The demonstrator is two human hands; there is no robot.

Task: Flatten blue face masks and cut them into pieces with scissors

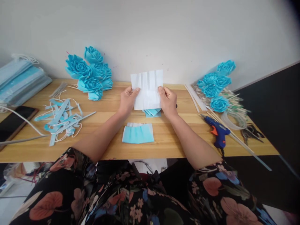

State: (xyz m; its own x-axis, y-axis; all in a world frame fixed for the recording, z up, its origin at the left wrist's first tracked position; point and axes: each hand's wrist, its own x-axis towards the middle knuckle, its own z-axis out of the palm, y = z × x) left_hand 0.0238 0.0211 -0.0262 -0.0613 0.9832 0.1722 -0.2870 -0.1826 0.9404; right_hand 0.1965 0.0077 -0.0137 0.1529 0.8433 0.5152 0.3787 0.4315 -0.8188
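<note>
My left hand (127,100) and my right hand (168,100) hold up a white pleated sheet (147,89) of mask fabric between them, each pinching one side edge. The sheet stands upright above the wooden table (168,140). Under it lies a small pile of blue cut pieces (152,112). Nearer to me, a blue pleated mask layer (138,133) rests flat on the table, apart from both hands.
Blue fabric roses (90,73) lean on the wall at back left; more roses (217,87) on sticks lie at right. A blue glue gun (218,132) and scissors (252,131) sit at right. Cut strips and ear loops (61,118), a mask stack (20,81) and a phone (14,122) are at left.
</note>
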